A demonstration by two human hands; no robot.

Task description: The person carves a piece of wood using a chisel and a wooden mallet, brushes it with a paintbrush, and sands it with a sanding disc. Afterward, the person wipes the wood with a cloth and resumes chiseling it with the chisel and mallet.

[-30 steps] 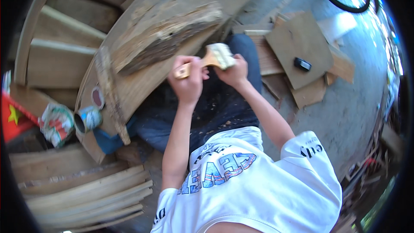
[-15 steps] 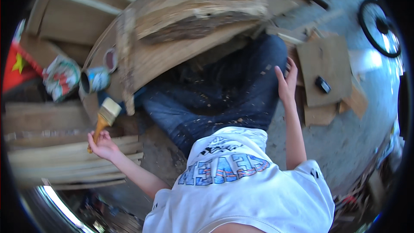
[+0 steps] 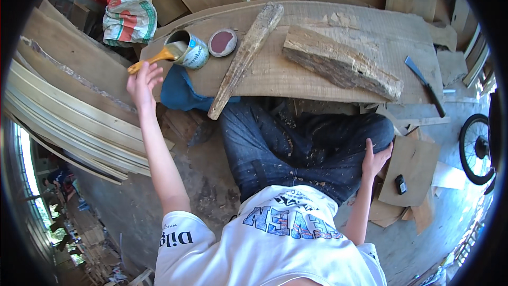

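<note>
A white short-sleeved T-shirt [image 3: 275, 258] bears blue patterned block lettering [image 3: 263, 218] across its front and a black print [image 3: 288, 200] nearer its hem. Black letters [image 3: 178, 238] mark the shirt's left sleeve [image 3: 197, 228]. Below the shirt, faded dark blue jeans [image 3: 254, 145] are sprinkled with pale flecks [image 3: 319, 184].

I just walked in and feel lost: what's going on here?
A person is at a wooden board. Their left hand is at the handle of a brush, its bristle end at the mouth of a can; whether it is gripped is unclear. The right hand rests against the knee.
</note>
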